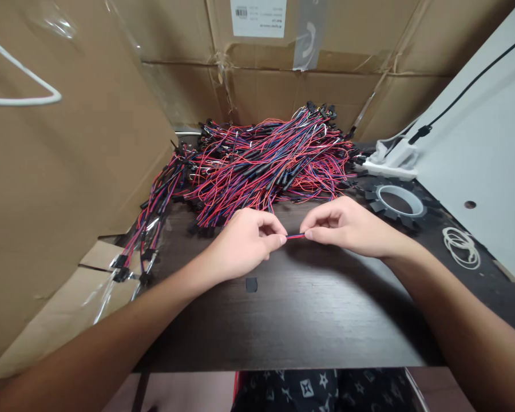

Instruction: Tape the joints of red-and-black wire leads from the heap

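My left hand (pixel 244 243) and my right hand (pixel 347 226) meet over the dark table (pixel 304 320), each pinching one end of a short red and blue wire piece (pixel 296 236) stretched between the fingertips. Both hands are closed in a pinch. Just behind them lies a big heap of red, blue and black wire harnesses (pixel 270 163). A smaller bunch of the same wires (pixel 148 229) trails off the table's left edge.
Cardboard boxes (pixel 47 189) wall in the left and back. A black toothed ring with a white centre (pixel 397 200) and loose white rubber bands (pixel 461 247) lie at the right. A white power strip (pixel 390 163) and a white panel (pixel 484 149) stand at the far right.
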Demonstrator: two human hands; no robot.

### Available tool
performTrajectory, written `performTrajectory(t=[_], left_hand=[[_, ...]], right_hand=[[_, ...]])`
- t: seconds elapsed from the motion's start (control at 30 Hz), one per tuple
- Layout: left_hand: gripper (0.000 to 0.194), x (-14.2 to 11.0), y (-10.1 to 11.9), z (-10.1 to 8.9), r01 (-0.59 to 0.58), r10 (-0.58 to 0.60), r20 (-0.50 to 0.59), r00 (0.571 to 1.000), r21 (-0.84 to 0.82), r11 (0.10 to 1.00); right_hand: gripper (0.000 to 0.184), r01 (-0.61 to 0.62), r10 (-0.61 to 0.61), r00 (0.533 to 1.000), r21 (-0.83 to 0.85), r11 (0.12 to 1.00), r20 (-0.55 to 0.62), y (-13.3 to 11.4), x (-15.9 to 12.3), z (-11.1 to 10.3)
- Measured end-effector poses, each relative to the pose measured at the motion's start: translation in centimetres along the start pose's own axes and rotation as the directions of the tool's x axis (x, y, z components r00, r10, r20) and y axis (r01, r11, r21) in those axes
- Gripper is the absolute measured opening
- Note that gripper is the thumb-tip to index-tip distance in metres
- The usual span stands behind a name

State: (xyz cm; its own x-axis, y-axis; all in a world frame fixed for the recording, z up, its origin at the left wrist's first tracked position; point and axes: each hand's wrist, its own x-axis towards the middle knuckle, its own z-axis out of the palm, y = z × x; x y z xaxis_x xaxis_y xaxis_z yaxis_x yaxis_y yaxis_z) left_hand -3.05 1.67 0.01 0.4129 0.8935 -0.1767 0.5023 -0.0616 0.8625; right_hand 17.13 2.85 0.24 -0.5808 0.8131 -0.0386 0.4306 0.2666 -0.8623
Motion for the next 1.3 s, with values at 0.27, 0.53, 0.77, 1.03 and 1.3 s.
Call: performTrajectory(t=[0.27,0.53,0.77,1.03,1.3], left_hand=[[0.009,0.04,-0.18,-0.25,0.054,-0.052,0.059,0.997,-0.046,0.997],[0.007,0.04,-0.26,-0.1,0.045,-0.043,0.057,0.997,-0.044,0.998],[0.005,0.06,-0.27,0.02,0.017,-0.013,0.053,0.998,-0.063,0.998],[0.007,0.03,-0.3,0.07,0.042,-0.039,0.061,0.997,-0.046,0.998],[0.009,-0.05,0.01,0.14,0.085,-0.079,0.084,0.993,-0.075,0.994]], right_hand=[[0.012,-0.007,0.007,1.0,0.005,1.0,0.012,-0.03,-0.07,0.0],[0.014,-0.02,0.02,0.999,-0.009,1.0,0.03,0.22,0.07,0.2],[0.018,-0.03,0.03,0.998,0.009,1.0,0.047,0.47,0.11,0.59],[0.017,-0.022,0.02,0.997,0.027,0.999,0.074,0.46,0.07,0.67],[0.019,-0.004,0.002,0.997,0.026,1.0,0.082,0.44,0.18,0.72]])
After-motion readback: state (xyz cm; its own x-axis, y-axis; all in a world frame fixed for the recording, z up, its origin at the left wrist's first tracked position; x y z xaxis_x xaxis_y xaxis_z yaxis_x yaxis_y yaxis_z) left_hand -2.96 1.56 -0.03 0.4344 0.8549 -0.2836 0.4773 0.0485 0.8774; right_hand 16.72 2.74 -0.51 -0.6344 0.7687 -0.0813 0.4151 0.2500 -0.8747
